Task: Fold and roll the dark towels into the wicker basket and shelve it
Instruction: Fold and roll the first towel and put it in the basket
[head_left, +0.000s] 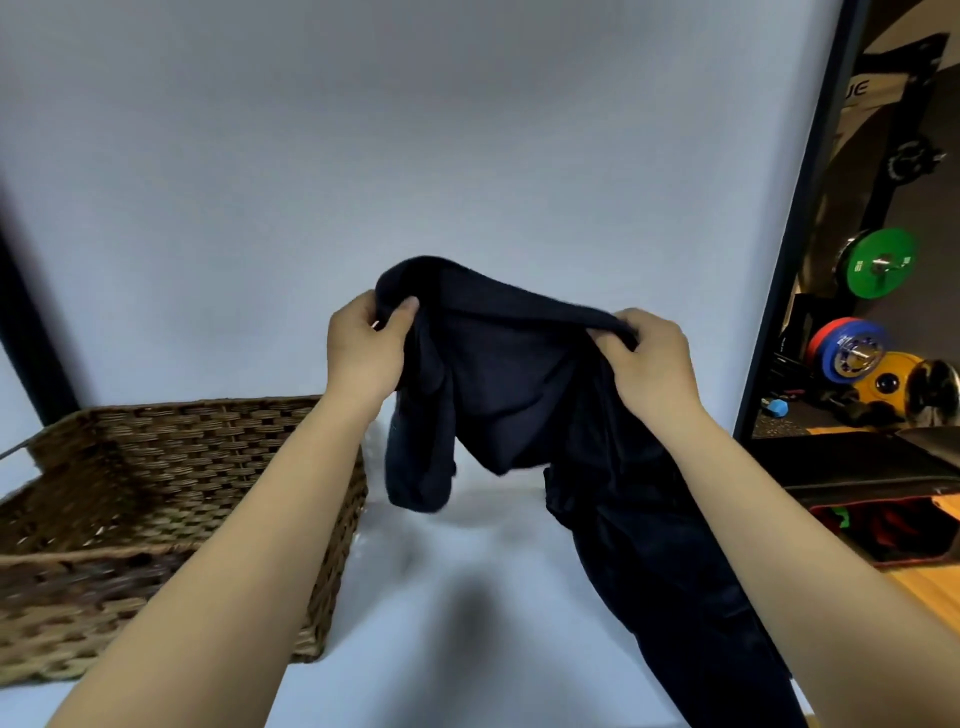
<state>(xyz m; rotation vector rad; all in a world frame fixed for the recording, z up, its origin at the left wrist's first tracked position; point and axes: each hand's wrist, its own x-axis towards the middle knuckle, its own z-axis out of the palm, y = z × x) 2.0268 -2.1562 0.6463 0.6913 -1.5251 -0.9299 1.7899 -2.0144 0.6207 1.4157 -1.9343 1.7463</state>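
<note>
While left hand (363, 345) and right hand (649, 358) are pinching bunched towel (509, 384) aloft, tail is trailing on desk (467, 597); uneven fold risk, basket (156, 499) waiting.

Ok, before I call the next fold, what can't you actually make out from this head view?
- dark towel: whether it is one towel or several; the folds merge, and its lower end runs off the bottom edge.
- wicker basket: the left part is cut by the frame edge, and the left forearm covers part of the inside.
- left hand and right hand: the fingers behind the cloth are hidden.
</note>
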